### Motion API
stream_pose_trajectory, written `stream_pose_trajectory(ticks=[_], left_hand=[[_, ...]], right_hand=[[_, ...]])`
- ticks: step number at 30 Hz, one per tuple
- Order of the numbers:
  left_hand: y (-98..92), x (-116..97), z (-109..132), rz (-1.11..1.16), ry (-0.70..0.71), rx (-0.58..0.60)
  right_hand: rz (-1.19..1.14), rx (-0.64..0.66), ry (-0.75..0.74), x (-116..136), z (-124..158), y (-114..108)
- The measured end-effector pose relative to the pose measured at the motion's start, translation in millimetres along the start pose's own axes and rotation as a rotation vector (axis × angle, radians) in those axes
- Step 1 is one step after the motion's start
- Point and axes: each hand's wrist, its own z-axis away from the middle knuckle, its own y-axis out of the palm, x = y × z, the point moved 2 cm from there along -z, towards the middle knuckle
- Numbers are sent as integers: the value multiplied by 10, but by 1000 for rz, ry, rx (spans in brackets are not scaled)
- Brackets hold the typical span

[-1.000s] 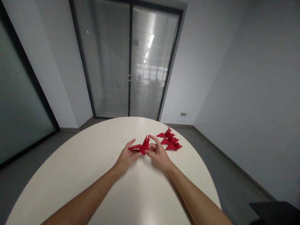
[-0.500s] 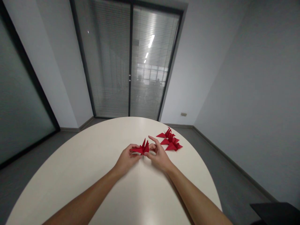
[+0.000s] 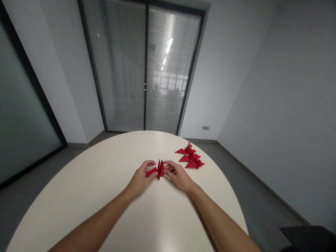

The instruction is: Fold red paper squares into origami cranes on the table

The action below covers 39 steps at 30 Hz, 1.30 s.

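Between my two hands is a red origami crane (image 3: 159, 170), its pointed parts standing up and one flat wing reaching left. My left hand (image 3: 143, 175) pinches that left wing between thumb and fingers. On the other side, my right hand (image 3: 177, 174) has its thumb and fingertips closed on the crane's right part. The fingers partly cover the paper at both sides. Just beyond my right hand lie several more folded red paper cranes (image 3: 193, 159), bunched in a row.
The round white table (image 3: 105, 168) carries all the paper pieces. Behind it stands a glass door with blinds (image 3: 126, 87). A black object (image 3: 309, 238) shows at the lower right corner, off the table.
The crane has turned and sits slightly lower, its upright points closer together. My right index finger, raised before, has come down to the paper.
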Motion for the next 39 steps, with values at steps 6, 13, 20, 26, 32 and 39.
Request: stream_pose_trajectory(ticks=[6, 13, 20, 26, 32, 39], left_hand=[[-27, -48, 6, -68, -1, -19], [-44, -11, -6, -53, 31, 41], [12, -113, 32, -120, 83, 111], [2, -53, 18, -136, 105, 122], [1, -51, 16, -150, 111, 133], [-18, -55, 1, -245, 133, 62]], right_hand=[[-54, -6, -17, -19, -11, 3], [-114, 34, 27, -6, -8, 13], [-52, -4, 34, -27, -11, -5], [-19, -36, 18, -18, -24, -1], [-70, -40, 41, -36, -28, 9], [-74, -30, 109, -51, -26, 25]])
